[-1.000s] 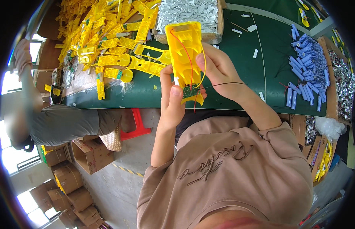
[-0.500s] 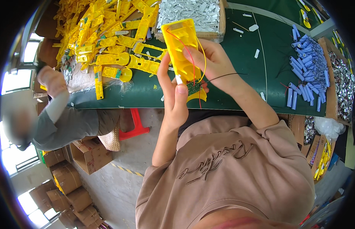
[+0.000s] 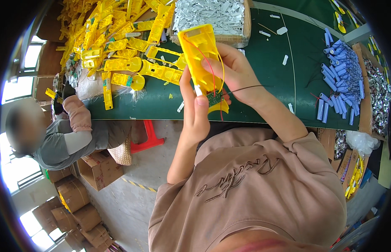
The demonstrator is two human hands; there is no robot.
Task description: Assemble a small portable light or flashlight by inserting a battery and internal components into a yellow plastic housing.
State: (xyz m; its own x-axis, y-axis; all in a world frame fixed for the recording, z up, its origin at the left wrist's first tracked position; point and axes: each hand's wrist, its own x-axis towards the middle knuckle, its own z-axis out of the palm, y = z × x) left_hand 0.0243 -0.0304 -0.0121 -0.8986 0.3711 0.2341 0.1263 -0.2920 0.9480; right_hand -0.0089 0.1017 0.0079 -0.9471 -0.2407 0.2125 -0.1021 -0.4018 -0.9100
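Note:
Both my hands hold a yellow plastic housing (image 3: pixel 198 46) tilted up above the near table edge, its hollow inside facing me. My left hand (image 3: pixel 197 111) is closed round its left side and lower end, the thumb by a small white piece (image 3: pixel 198 90). My right hand (image 3: pixel 235 73) grips the right side, thumb pressed into the hollow. A green circuit board (image 3: pixel 215 99) sits near the housing's lower end, partly hidden by fingers. Red, yellow and black wires run from around it; the black wire (image 3: pixel 246 87) sticks out to the right over my wrist.
Yellow housings (image 3: pixel 124 64) lie heaped at the left of the green table (image 3: pixel 262 94). A box of small white parts (image 3: pixel 208 17) stands behind my hands. Blue cylindrical cells with wires (image 3: pixel 338 69) lie at right, beside a box of shiny round parts (image 3: pixel 378 90). A co-worker (image 3: pixel 56 140) sits at left.
The housing has shifted slightly down in my hands' grip, with both hands keeping hold. At left, the co-worker's arm and body have moved right, toward the table.

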